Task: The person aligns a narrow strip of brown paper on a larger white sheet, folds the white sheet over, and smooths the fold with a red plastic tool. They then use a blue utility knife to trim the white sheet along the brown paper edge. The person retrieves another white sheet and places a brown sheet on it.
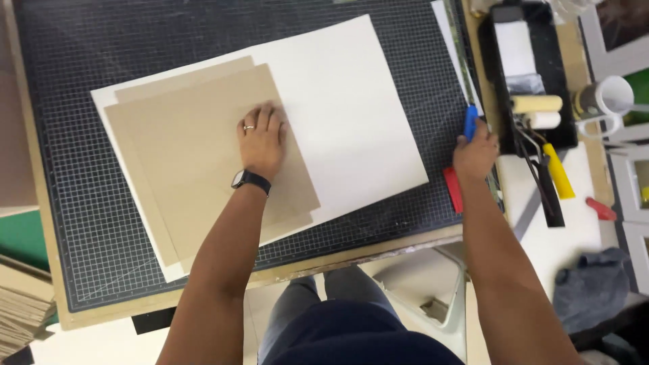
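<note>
My left hand (261,140) lies flat, fingers together, on the upper of two tan cardboard sheets (196,155). The sheets are stacked on the left part of a large white sheet (351,101), which lies on a dark gridded cutting mat (101,223). A black watch is on that wrist and a ring on one finger. My right hand (475,152) is at the mat's right edge, fingers closed around a blue-handled tool (470,122). A red tool (452,189) lies just beside that hand.
A black paint tray (500,88) with two small rollers (536,103) stands to the right, a yellow-handled roller (558,172) beside it. A white mug (612,98) and a red object (600,209) are farther right. A cardboard stack (23,304) sits at lower left, a grey cloth (591,284) at lower right.
</note>
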